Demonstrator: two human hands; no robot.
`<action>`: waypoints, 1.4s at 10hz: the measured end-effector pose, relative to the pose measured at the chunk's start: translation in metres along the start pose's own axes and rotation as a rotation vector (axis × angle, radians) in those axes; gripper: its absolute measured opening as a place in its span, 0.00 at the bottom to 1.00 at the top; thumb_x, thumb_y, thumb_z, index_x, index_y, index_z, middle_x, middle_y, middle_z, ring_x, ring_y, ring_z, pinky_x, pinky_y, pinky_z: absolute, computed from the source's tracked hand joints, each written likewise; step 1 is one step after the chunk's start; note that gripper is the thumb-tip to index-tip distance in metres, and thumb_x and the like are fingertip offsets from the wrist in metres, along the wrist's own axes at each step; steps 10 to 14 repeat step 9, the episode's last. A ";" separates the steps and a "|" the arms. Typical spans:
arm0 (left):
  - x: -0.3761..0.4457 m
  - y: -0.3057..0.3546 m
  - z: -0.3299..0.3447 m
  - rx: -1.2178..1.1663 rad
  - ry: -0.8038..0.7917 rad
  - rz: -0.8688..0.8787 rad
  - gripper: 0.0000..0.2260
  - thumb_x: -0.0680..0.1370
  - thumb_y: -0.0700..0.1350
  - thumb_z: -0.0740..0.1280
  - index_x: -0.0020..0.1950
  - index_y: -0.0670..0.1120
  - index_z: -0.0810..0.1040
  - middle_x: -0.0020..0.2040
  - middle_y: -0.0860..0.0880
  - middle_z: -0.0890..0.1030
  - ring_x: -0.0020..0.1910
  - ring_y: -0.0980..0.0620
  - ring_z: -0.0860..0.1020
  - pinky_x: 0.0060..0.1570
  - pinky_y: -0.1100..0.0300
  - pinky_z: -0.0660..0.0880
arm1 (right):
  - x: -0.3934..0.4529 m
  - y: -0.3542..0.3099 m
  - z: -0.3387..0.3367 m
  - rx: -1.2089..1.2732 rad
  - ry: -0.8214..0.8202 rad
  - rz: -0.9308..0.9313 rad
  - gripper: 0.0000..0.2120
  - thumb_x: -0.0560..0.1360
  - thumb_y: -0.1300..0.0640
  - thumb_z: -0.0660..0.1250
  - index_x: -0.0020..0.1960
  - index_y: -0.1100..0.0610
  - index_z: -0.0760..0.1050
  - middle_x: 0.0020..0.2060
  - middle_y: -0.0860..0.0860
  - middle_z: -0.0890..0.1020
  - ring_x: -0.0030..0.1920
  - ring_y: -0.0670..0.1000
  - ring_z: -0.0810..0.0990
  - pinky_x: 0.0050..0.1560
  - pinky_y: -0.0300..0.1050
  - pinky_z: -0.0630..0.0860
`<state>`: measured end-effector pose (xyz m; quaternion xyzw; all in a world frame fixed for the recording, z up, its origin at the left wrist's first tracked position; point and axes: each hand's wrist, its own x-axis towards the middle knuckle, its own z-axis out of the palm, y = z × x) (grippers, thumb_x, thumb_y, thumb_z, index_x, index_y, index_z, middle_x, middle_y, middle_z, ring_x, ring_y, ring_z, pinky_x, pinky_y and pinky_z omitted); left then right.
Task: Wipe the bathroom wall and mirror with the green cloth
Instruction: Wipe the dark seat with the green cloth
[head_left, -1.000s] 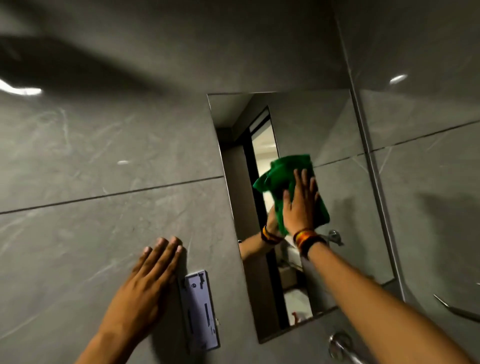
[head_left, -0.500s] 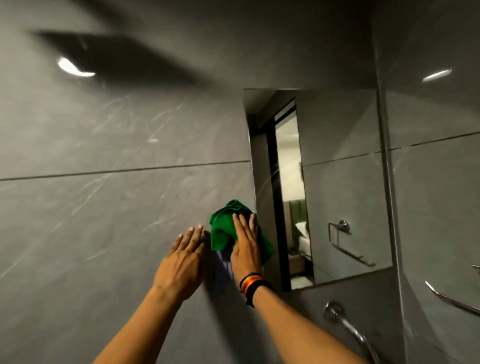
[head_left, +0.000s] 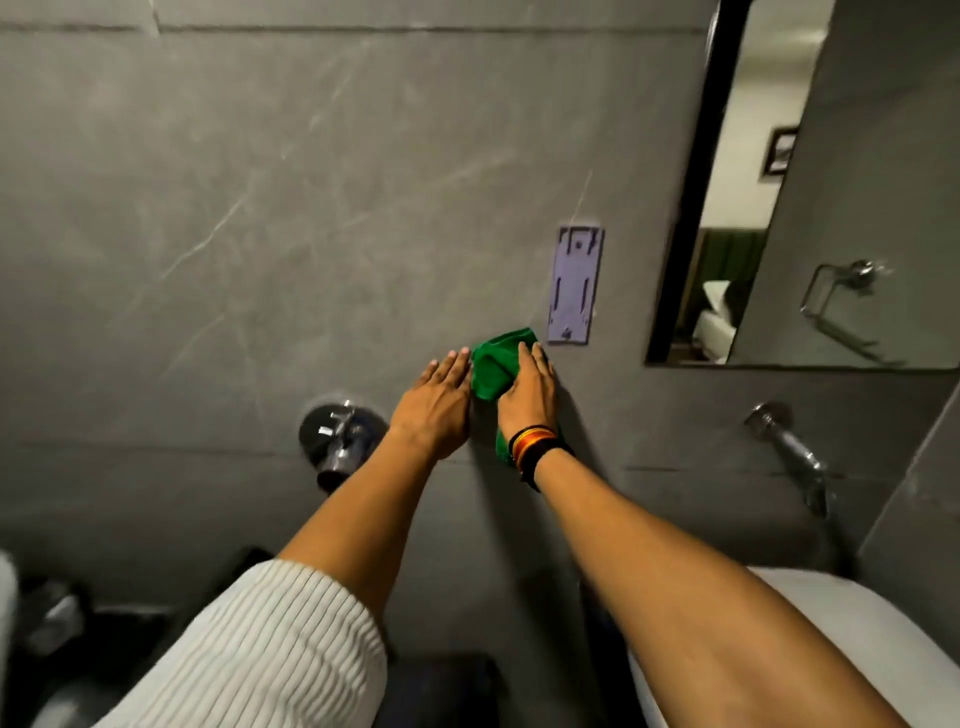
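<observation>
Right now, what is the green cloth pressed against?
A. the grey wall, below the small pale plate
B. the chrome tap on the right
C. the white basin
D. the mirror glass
A: the right hand presses the green cloth flat on the grey wall, just below the pale plate and left of the mirror.

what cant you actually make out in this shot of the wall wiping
Head view only:
- Green cloth: its middle and lower part lie under the right hand, so its full shape is hidden.
- Mirror: top and right side cut off by the frame edges.
- Wall plate: markings too small and blurred to read.
- Lower left corner: dark, blurred objects behind the white sleeve.
- Left hand: whether it touches the cloth's edge is unclear.
</observation>
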<state>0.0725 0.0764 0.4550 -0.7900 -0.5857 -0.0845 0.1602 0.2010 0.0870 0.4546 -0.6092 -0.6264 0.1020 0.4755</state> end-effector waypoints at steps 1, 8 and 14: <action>-0.036 -0.001 0.060 -0.003 -0.155 0.000 0.27 0.81 0.44 0.48 0.79 0.41 0.45 0.81 0.43 0.44 0.80 0.47 0.45 0.79 0.50 0.47 | -0.043 0.048 0.048 -0.028 -0.126 0.135 0.32 0.74 0.72 0.58 0.76 0.59 0.57 0.78 0.55 0.57 0.78 0.58 0.54 0.77 0.50 0.54; -0.276 0.042 0.462 -0.147 -0.943 -0.021 0.31 0.79 0.43 0.53 0.79 0.40 0.43 0.81 0.42 0.42 0.80 0.46 0.43 0.78 0.50 0.43 | -0.333 0.319 0.314 -0.195 -0.623 0.653 0.32 0.73 0.64 0.60 0.76 0.62 0.55 0.77 0.59 0.58 0.77 0.60 0.54 0.77 0.53 0.53; -0.278 0.039 0.451 -0.139 -0.945 -0.025 0.31 0.79 0.44 0.52 0.79 0.40 0.43 0.81 0.43 0.42 0.80 0.46 0.43 0.78 0.51 0.42 | -0.337 0.314 0.304 -0.195 -0.646 0.656 0.29 0.76 0.62 0.59 0.76 0.62 0.56 0.77 0.58 0.59 0.78 0.58 0.54 0.77 0.51 0.54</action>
